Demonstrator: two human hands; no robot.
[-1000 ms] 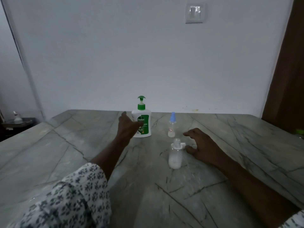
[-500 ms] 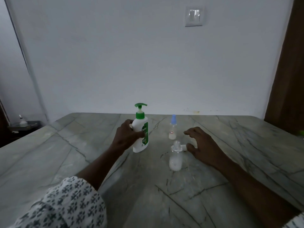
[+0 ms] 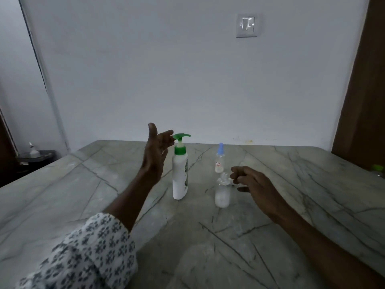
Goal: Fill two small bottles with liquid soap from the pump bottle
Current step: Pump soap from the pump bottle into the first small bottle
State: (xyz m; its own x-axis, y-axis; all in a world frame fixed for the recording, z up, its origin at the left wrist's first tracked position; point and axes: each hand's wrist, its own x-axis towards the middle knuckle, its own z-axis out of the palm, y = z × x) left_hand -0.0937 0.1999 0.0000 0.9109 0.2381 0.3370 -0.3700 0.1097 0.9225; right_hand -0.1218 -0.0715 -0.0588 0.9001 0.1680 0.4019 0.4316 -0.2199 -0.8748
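On marble table (image 3: 291, 184), left hand (image 3: 155, 155) beside pump bottle (image 3: 180, 174), seemingly touching nozzle

Dim, flat indoor light; exposure low throughout.

No light source was visible and shadows on the stone table (image 3: 312, 184) were faint and soft. Both hands read as dark, low-detail shapes. The wall (image 3: 166, 69) showed a grey cast, brighter centrally. Wide-angle bending was evident at the left edge, and the patterned sleeve (image 3: 89, 253) appeared soft near the corner.
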